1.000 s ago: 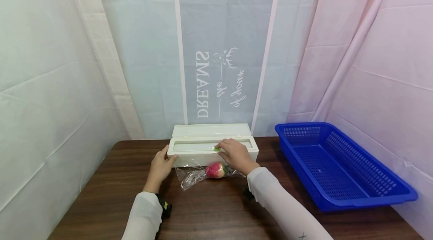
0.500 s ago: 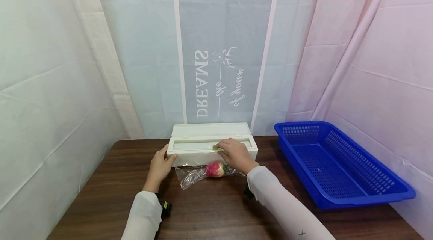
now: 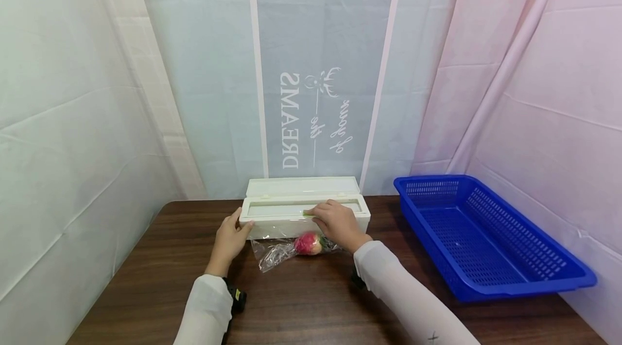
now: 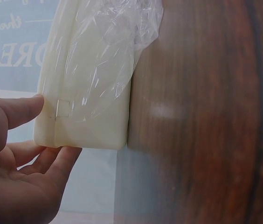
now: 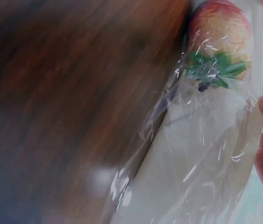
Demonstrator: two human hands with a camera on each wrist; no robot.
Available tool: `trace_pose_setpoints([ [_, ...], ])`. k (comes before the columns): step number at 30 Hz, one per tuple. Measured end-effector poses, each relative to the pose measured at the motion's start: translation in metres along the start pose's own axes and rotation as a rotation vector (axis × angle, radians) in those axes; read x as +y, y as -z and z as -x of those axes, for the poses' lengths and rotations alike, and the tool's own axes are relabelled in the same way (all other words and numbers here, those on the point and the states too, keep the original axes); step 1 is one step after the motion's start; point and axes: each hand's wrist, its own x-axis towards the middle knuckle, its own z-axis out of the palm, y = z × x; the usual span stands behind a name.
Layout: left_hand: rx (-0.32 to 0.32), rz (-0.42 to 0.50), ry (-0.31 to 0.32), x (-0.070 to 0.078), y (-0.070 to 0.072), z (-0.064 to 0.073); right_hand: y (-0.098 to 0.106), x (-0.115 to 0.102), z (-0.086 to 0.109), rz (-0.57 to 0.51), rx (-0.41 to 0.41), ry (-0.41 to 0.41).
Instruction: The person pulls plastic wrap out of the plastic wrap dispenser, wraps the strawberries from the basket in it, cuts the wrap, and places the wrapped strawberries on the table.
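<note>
A long white cling film dispenser [image 3: 272, 230] lies across the table with its lid [image 3: 301, 187] raised behind. My left hand [image 3: 230, 241] grips its left end, thumb on the front edge and fingers at the end face. On the front rim, my right hand [image 3: 337, 224] pinches a small green slider [image 3: 307, 213], mostly hidden by the fingers. Clear film [image 3: 274, 257] hangs over the front onto the table. Under the film sits a red and cream round thing [image 3: 307, 243], fruit-like; green leaves [image 5: 220, 65] show on it in the right wrist view.
A blue perforated basket [image 3: 466, 248] stands on the right side of the dark wooden table [image 3: 291, 307]. Cloth curtains [image 3: 320, 37] hang behind and at both sides. The film drapes down the dispenser's front close to both hands.
My right fingers, with the green slider, have slid slightly left along the front rim. The left hand keeps its grip on the dispenser's end, and the round thing stays put.
</note>
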Motion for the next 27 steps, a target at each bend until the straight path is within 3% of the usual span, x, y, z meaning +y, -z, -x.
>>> trace_pose_setpoints([
  [5,-0.005,-0.004,0.003,-0.001,0.0,0.0,-0.004,0.001,0.0,0.018,0.01,0.044],
  [20,-0.016,-0.011,0.008,-0.003,0.002,-0.001,-0.004,0.001,-0.003,0.042,-0.061,0.115],
  [27,-0.011,-0.014,-0.007,-0.002,0.001,-0.002,0.003,-0.006,-0.008,0.03,-0.137,0.053],
])
